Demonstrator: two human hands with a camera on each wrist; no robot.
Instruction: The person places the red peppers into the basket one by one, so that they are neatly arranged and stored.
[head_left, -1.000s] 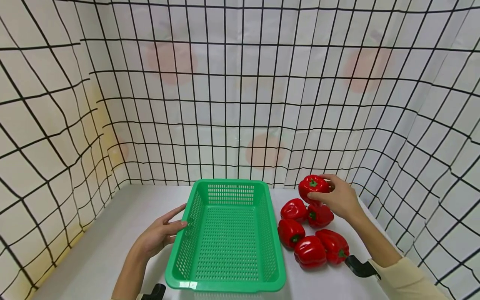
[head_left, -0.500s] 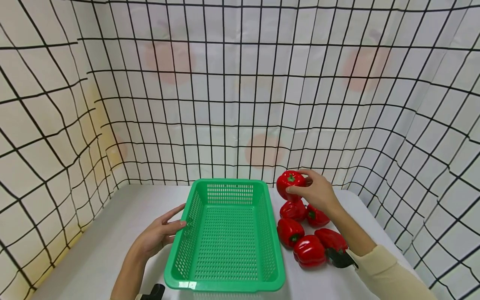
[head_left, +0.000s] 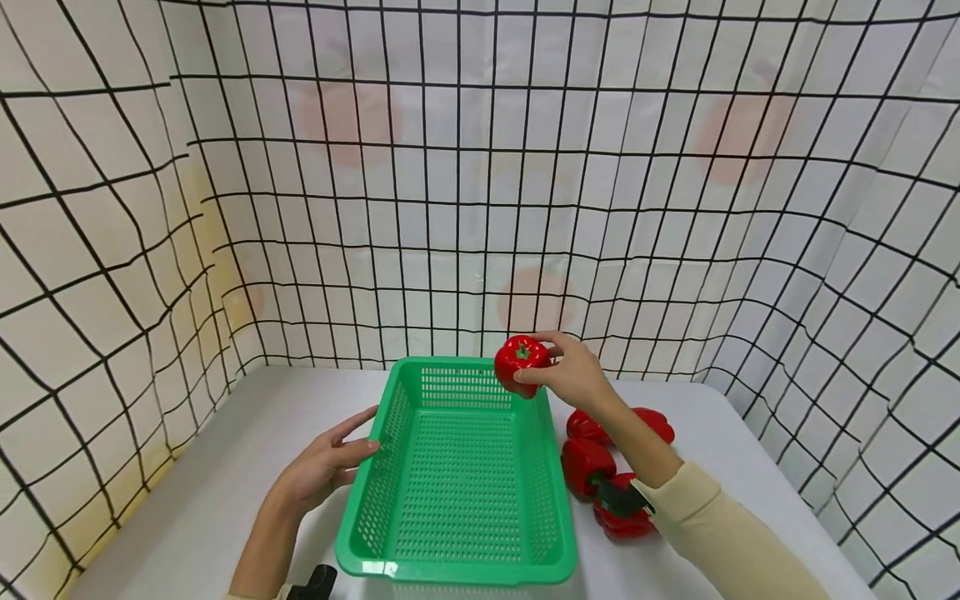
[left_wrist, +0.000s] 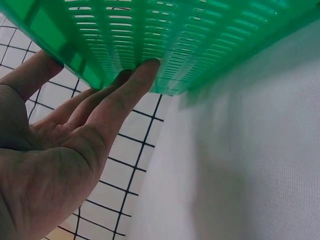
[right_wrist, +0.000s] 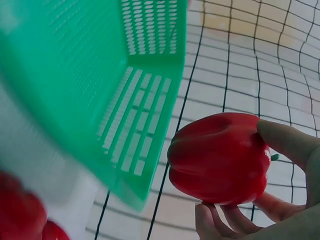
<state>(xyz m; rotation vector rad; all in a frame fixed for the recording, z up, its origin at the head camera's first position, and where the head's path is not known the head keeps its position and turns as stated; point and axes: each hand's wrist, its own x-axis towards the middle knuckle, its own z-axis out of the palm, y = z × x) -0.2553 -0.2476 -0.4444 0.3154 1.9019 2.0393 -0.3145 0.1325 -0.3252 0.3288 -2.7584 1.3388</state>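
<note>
My right hand (head_left: pixel 576 375) holds a red bell pepper (head_left: pixel 514 360) between thumb and fingers, over the far right corner of a green plastic basket (head_left: pixel 457 573). The pepper's green stem faces me in the head view. In the right wrist view the pepper (right_wrist: pixel 217 157) is beside the basket's end wall, thumb on one side and fingers beneath. My left hand (head_left: pixel 318 468) rests against the basket's left side. Its straight fingers touch the slotted outer wall in the left wrist view, with the thumb at the rim (left_wrist: pixel 45 47). The basket's inside holds nothing.
Several more red bell peppers (head_left: pixel 585 467) lie on the white table (head_left: pixel 720 483) right of the basket, partly hidden behind my right forearm. A black wire grid (head_left: pixel 480 200) stands along the back and both sides, with white sheeting behind it.
My right hand has carried the bell pepper leftward from above the other peppers to the basket's far right corner. The left hand and the basket keep their places.
</note>
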